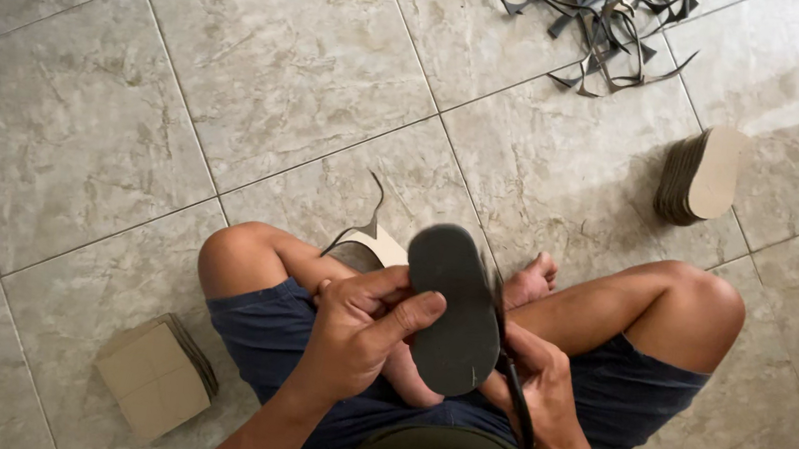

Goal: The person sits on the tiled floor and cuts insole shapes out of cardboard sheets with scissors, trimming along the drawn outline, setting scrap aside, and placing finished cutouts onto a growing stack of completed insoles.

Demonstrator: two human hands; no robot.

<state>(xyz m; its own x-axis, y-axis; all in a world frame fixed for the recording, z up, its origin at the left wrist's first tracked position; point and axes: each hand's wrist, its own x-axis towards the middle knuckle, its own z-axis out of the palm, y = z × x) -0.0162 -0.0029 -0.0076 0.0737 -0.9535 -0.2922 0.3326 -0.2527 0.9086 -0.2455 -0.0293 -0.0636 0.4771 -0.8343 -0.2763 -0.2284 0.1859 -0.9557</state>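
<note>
A dark grey sole-shaped piece (pixel 452 308) is held upright over my lap. My left hand (pixel 362 328) grips its left edge, thumb pressed on its face. My right hand (pixel 540 385) is behind its right edge, closed on a dark tool (pixel 512 372) that looks like scissors; a thin dark strip runs along that edge. A tan cut-off piece (pixel 380 245) with a dark curling strip lies on the floor past my left knee.
I sit cross-legged on beige marble-look tiles (pixel 288 67). A stack of tan rectangular sheets (pixel 155 377) lies at my left. A stack of sole-shaped cut pieces (pixel 702 176) stands at the right. A pile of dark trimmed strips (pixel 604 25) lies at the top.
</note>
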